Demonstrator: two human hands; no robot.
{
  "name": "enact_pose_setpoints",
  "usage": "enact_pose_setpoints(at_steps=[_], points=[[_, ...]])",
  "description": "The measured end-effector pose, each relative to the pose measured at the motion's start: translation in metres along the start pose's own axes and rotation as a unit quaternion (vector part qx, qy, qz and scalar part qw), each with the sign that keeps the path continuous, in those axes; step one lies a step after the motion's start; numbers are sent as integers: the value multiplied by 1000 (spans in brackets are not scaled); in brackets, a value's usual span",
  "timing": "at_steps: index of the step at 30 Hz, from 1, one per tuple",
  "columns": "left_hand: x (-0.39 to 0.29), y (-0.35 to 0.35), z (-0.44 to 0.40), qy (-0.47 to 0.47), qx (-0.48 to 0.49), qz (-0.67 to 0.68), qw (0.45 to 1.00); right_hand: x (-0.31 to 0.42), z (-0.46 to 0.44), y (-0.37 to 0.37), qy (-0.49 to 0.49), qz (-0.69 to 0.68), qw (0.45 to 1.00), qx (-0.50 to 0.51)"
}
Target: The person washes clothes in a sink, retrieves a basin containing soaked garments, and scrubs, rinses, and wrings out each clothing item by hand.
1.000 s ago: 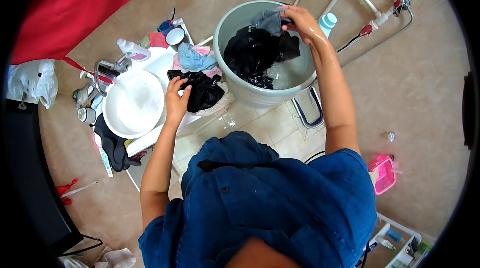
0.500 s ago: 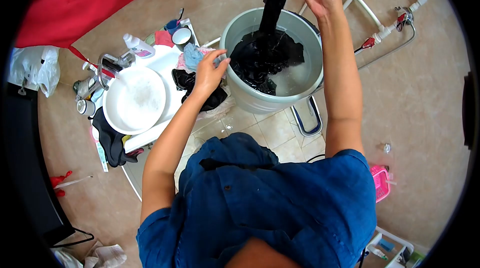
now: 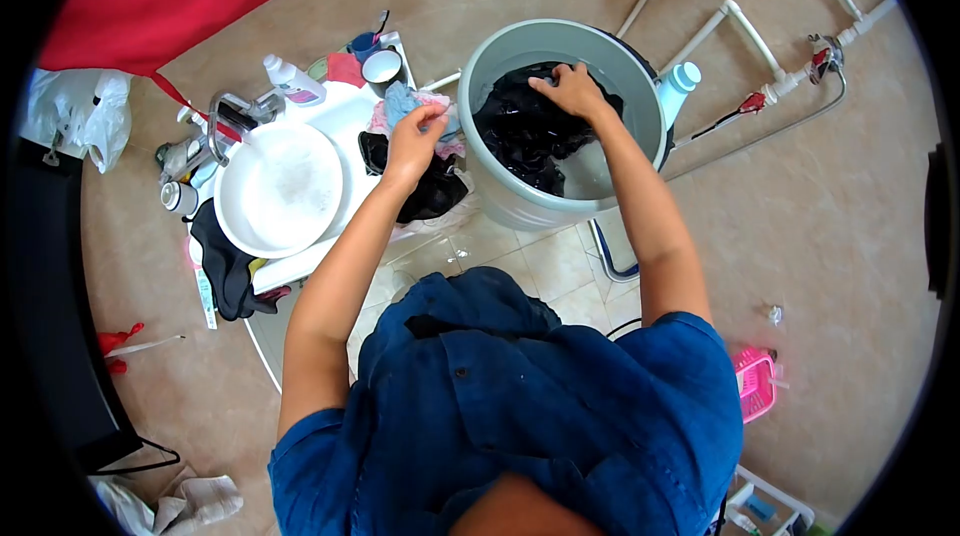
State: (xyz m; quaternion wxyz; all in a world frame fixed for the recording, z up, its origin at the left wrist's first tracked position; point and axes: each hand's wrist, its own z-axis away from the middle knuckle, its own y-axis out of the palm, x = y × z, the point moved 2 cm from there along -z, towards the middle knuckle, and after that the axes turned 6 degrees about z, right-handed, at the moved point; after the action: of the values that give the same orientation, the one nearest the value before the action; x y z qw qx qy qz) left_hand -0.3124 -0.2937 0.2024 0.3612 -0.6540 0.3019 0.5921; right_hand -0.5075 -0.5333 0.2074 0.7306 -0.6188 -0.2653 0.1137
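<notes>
A large grey bucket [image 3: 484,168] holds water with black clothing [image 3: 525,131] bunched up in it, wet and shiny. My right hand [image 3: 575,94] is over the bucket, its fingers and thumb apart on top of the black clothing. Left of the bucket's rim, my left hand [image 3: 412,148] hovers with loosely bent fingers and nothing visible in it. Beneath that hand, a dark garment [image 3: 432,194] and pink and light blue cloths [image 3: 402,104] lie at the sink's edge.
A white basin [image 3: 280,193] sits in the white sink [image 3: 352,131] under a metal faucet [image 3: 218,126]. A white bottle [image 3: 292,81] and cups stand behind it. Right of the bucket are a light blue bottle [image 3: 678,88] and white pipes [image 3: 752,41]. A red cloth [image 3: 230,1] hangs upper left.
My right hand has come down from above the bucket, and the black clothing it held up now lies in the water. My left hand has moved off the bucket rim, its fingers more bent.
</notes>
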Motion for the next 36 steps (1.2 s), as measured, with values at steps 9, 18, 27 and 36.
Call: enact_pose_setpoints(at_steps=[9,18,27,36], points=[[17,-43,13,-55,-20,62,996,39,-28,30,-36,88,988,-123],[28,-120,-1,-122,-19,134,983,107,-15,-72,-2,-616,788,25],[-10,-175,-15,-27,100,262,959,310,42,-94,-128,-691,696,150],[119,-318,16,-313,-111,202,921,402,25,78,-1,-599,725,341]])
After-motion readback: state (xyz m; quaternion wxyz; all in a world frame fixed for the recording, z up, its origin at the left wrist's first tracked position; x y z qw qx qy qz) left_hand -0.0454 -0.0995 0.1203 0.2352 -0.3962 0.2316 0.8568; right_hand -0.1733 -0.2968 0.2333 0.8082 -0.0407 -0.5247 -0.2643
